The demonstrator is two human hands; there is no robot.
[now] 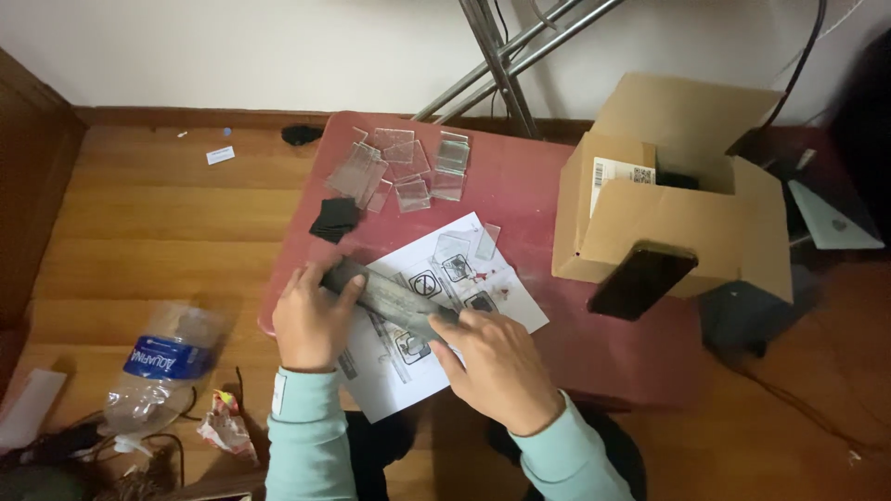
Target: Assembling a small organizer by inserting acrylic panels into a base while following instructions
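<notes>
A long dark grey bar-shaped tool [390, 295] lies across a white printed sheet [506, 297] on a small red table [520, 190]. My left hand [311, 320] grips its left end, fingers curled over it. My right hand [497, 366] holds its right end, pressing down on the paper. Both sleeves are light green. A few small clear plates [455, 249] rest on the upper part of the sheet.
Several clear acrylic pieces [399, 162] lie at the table's far side, with a black square piece [334, 219] nearby. An open cardboard box [668, 186] with a dark phone [640, 278] leaning on it stands at right. A crushed plastic bottle [158, 366] lies on the wooden floor.
</notes>
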